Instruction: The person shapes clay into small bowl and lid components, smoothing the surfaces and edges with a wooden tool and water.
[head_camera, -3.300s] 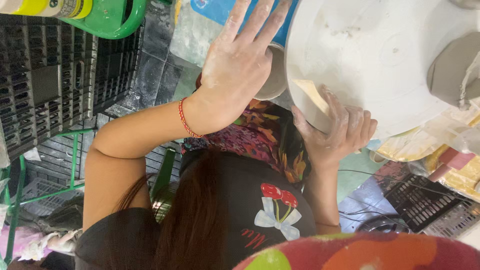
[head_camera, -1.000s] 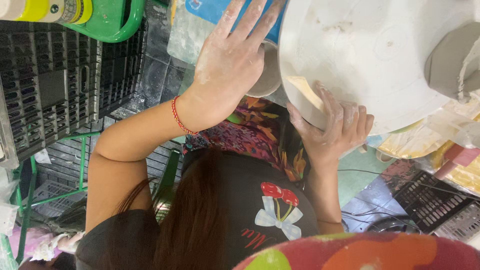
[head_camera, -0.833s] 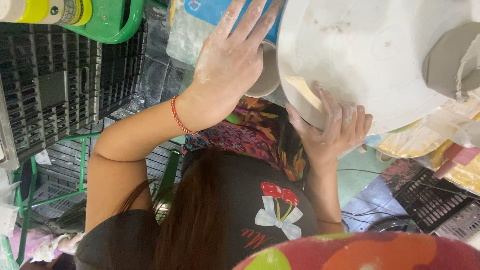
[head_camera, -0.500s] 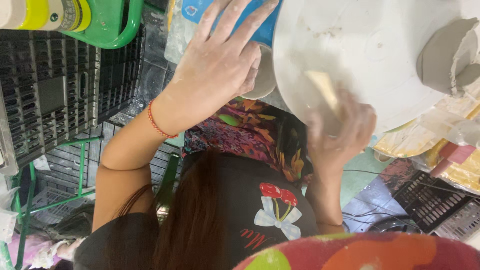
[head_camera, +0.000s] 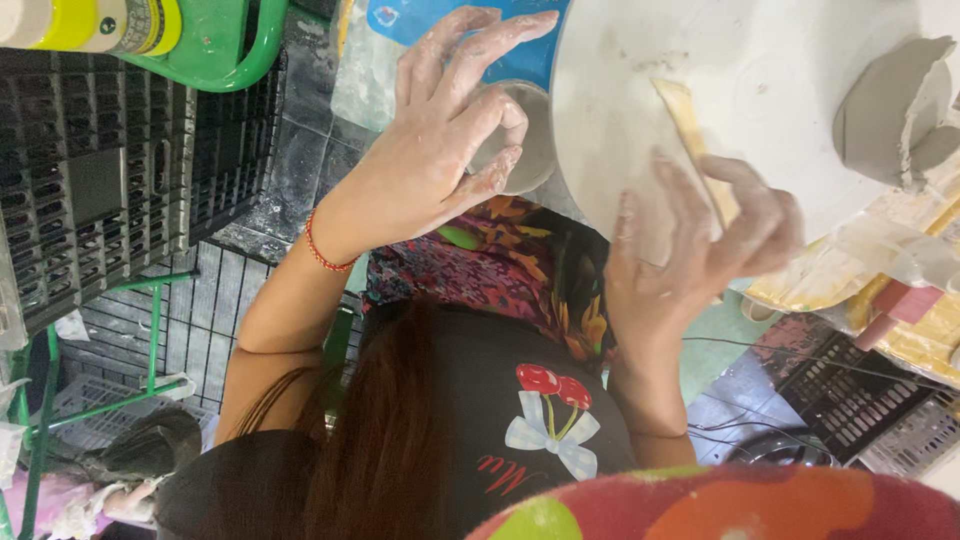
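We saw the left hand, smeared with clay, curled around a small grey clay cup just beside the rim of the white wheel disc. The right hand pinched a flat wooden stick against the disc's edge, fingers closed on it. A grey clay lump sat on the disc, well apart.

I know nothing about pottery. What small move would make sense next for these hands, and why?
Probably the right hand should slide the wooden stick leftward toward the small clay cup. The left hand already has its grip curled around that cup at the edge of the white disc, while the stick lies flat on the disc, pinched but apart from the cup.
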